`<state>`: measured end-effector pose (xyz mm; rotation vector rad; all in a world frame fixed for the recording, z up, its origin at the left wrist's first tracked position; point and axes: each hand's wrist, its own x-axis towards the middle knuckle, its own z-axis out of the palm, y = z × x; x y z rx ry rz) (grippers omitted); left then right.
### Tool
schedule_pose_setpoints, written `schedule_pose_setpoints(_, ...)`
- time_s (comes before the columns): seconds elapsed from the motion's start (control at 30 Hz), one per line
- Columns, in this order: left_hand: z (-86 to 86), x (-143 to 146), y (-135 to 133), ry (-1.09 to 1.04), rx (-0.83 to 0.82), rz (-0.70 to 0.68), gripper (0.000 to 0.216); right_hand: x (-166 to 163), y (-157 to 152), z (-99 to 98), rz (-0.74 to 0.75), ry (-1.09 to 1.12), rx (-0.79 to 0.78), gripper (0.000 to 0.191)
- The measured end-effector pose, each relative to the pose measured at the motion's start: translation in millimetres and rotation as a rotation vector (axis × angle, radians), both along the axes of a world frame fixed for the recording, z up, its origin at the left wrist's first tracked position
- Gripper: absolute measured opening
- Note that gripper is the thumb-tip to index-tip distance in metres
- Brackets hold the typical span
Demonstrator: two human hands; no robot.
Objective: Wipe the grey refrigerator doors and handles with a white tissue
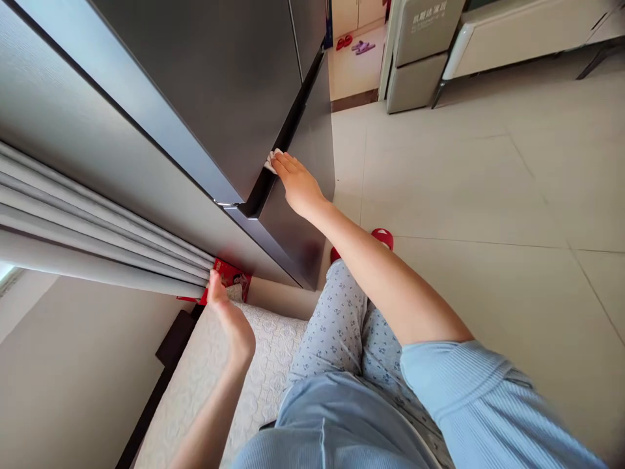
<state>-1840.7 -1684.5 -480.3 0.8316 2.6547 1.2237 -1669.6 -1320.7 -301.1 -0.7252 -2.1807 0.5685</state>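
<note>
My right hand [299, 185] reaches out to a dark grey refrigerator [215, 78]. Its fingers are closed on a crumpled white cloth [271, 161], pressed at the black recessed gap [293, 127] between the upper and lower doors. Part of the cloth is hidden under the fingers. On the left, my left hand [229, 316] hovers edge-on above a quilted cream cover [268, 332], with fingers stretched forward and nothing visible in it. Just beyond its fingertips stands a red printed box [233, 272], partly covered by the hand and the curtain.
Grey curtains [97, 221] hang at the left beside the refrigerator. Red slippers [383, 238] are on my feet on the tiled floor [469, 195]. At the back are a grey cabinet-like unit [415, 81], a pale cabinet on legs [527, 39] and a doorway with purple slippers [362, 47].
</note>
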Motion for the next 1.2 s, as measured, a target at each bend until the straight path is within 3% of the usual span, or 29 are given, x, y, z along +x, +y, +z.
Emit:
schedule_pose_setpoints(0.07,-22.9,16.6,10.4,-0.041,-0.149,0.144,0.068,4.7,-18.5,-1.3,-0.023,-0.013,0.012,0.082)
schedule_pose_setpoints(0.2,-64.3,35.7,-8.3,-0.112,-0.324,0.447,0.07,18.4,-71.4,-12.9,0.052,0.007,0.12,0.075)
schedule_pose_setpoints(0.33,-94.0,39.5,-16.8,-0.119,-0.385,0.545,0.07,23.8,-90.2,-12.4,0.115,-0.042,0.258,0.063)
schedule_pose_setpoints(0.43,-109.2,39.3,-8.5,-0.089,-0.417,0.577,0.074,18.1,-69.2,-2.0,0.055,-0.103,0.293,0.06)
schedule_pose_setpoints(0.57,-119.6,39.9,-2.8,-0.073,-0.386,0.6,0.074,8.7,-18.7,6.1,-0.065,-0.177,0.204,0.065)
schedule_pose_setpoints(0.77,-120.5,40.4,-2.6,-0.093,-0.372,0.619,0.078,2.8,40.6,11.4,-0.172,-0.269,0.178,0.078)
schedule_pose_setpoints(0.97,-121.9,40.5,-0.1,-0.141,-0.407,0.612,0.08,-3.3,91.1,29.3,-0.218,-0.411,0.146,0.08)
schedule_pose_setpoints(1.1,-123.8,40.6,0.3,-0.145,-0.431,0.607,0.081,-6.0,112.5,37.8,-0.234,-0.426,0.117,0.079)
schedule_pose_setpoints(1.2,-128.2,40.2,-0.1,-0.117,-0.416,0.612,0.08,-4.5,109.8,38.6,-0.234,-0.418,0.123,0.079)
